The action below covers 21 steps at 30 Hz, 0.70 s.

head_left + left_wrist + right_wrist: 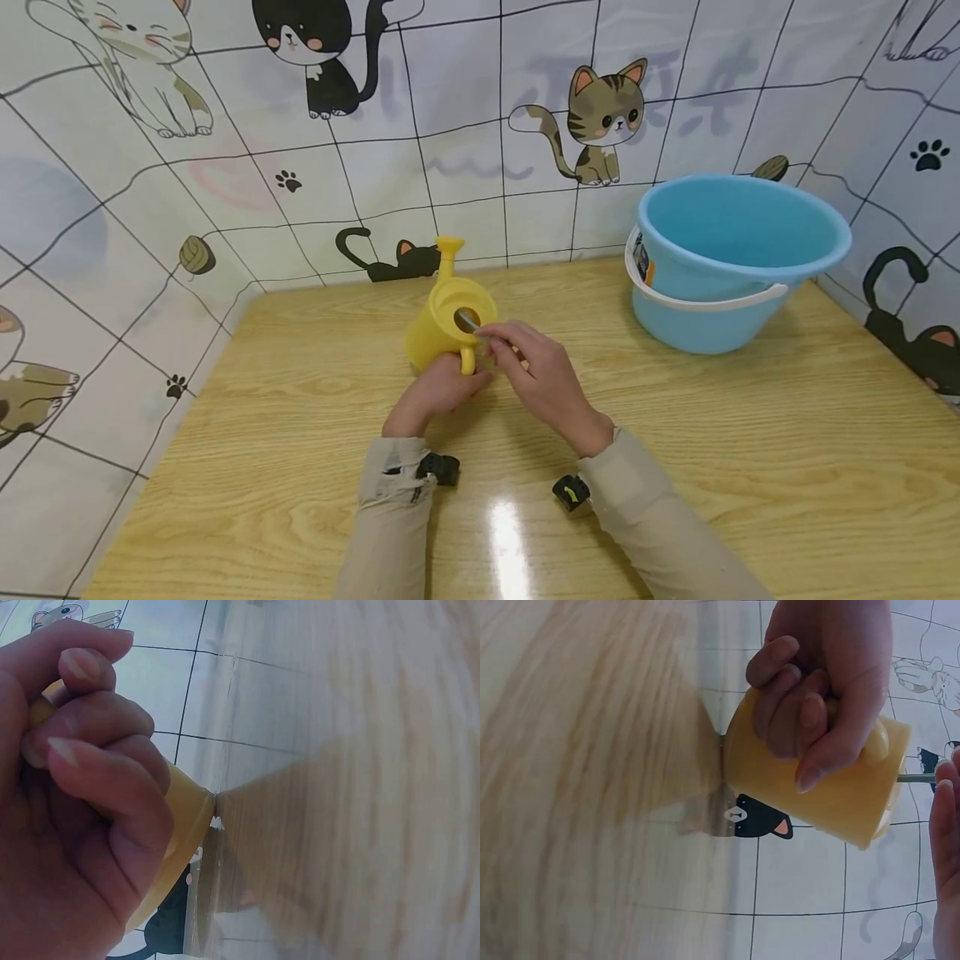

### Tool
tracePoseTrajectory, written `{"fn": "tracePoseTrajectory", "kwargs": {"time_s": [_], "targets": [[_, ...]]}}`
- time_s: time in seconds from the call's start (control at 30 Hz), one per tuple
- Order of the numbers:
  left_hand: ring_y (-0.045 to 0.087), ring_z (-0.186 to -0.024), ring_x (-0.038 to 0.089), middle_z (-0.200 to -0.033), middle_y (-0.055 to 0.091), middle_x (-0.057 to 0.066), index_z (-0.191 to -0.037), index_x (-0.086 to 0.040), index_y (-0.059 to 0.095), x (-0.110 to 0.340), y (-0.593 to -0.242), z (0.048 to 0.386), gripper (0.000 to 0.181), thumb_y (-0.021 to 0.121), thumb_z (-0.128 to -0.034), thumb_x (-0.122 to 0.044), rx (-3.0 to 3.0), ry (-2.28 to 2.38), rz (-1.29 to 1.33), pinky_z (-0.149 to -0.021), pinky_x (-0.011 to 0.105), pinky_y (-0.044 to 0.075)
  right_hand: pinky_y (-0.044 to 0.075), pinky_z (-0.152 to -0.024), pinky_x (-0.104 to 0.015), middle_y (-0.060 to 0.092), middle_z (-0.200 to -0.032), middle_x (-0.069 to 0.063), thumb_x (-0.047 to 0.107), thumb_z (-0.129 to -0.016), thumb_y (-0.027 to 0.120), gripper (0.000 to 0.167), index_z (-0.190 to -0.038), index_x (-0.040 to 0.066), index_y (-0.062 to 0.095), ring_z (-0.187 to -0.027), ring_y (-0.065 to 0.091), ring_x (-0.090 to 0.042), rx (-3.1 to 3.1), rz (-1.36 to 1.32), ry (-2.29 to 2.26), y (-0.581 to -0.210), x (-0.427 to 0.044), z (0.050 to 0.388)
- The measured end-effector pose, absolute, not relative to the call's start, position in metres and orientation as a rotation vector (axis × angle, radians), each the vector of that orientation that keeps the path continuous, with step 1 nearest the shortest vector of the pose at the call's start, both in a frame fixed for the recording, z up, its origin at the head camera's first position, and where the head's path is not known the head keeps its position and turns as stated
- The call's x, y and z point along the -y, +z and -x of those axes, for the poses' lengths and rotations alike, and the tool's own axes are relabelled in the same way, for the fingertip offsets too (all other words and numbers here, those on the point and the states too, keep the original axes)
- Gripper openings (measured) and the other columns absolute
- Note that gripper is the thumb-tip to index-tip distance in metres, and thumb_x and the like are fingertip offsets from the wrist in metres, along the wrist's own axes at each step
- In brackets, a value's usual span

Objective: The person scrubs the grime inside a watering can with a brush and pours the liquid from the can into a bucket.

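Note:
A yellow watering can stands on the table with its spout pointing to the back wall. My left hand grips its handle; in the right wrist view the fingers of that left hand curl round the handle. My right hand pinches a thin grey metal rod between thumb and fingertips. The rod's lower part goes into the round opening on top of the can and is hidden there. In the right wrist view the rod spans from the can's top to my right fingertips.
A light blue bucket with a white handle stands at the back right of the wooden table. Behind and at both sides hangs a white sheet printed with cats and grid lines. Each sleeve carries a small black wrist camera.

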<state>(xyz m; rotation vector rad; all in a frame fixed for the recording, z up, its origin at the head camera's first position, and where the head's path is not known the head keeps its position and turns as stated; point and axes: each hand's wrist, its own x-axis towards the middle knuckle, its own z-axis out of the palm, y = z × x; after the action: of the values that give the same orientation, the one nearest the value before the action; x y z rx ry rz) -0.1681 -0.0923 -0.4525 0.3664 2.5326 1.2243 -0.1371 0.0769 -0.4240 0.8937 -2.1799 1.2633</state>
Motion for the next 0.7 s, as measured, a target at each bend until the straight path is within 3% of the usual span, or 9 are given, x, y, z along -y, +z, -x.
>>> {"fn": "tracePoseTrajectory", "kwargs": {"time_s": [0.2,0.43,0.7], "targets": [[0.039,-0.04,0.017,-0.054,0.04,0.001,-0.076,-0.012,0.056,0.094,-0.4534,0.1686,0.03,0.055,-0.0854,-0.04,-2.521,1.228,-0.382,-0.039,0.027,0.034,0.047,-0.061,-0.021,0.063,-0.09,0.0,0.017,-0.091,0.052,0.02,-0.106,0.01,0.061,-0.077,0.055,-0.003,2.175,-0.937,1.262,-0.4195,-0.076,0.1343],[0.039,-0.039,0.017,-0.053,0.041,0.001,-0.077,-0.005,0.059,0.0943,-0.4538,0.1692,0.03,0.055,-0.085,-0.034,-2.525,1.222,-0.381,-0.038,0.027,0.033,0.049,-0.063,-0.027,0.064,-0.092,-0.002,0.014,-0.088,0.056,0.019,-0.105,0.01,0.063,-0.08,0.058,-0.005,2.163,-0.933,1.332,-0.4204,-0.0784,0.137],[0.037,-0.036,0.016,-0.05,0.041,0.0,-0.064,-0.008,0.052,0.094,-0.4539,0.1691,0.029,0.056,-0.0833,-0.03,-2.535,1.224,-0.395,-0.036,0.026,0.031,0.048,-0.064,-0.022,0.063,-0.093,0.003,0.01,-0.086,0.058,0.017,-0.102,0.009,0.065,-0.08,0.057,-0.003,2.162,-0.905,1.287,-0.4225,-0.0791,0.1395]]}}
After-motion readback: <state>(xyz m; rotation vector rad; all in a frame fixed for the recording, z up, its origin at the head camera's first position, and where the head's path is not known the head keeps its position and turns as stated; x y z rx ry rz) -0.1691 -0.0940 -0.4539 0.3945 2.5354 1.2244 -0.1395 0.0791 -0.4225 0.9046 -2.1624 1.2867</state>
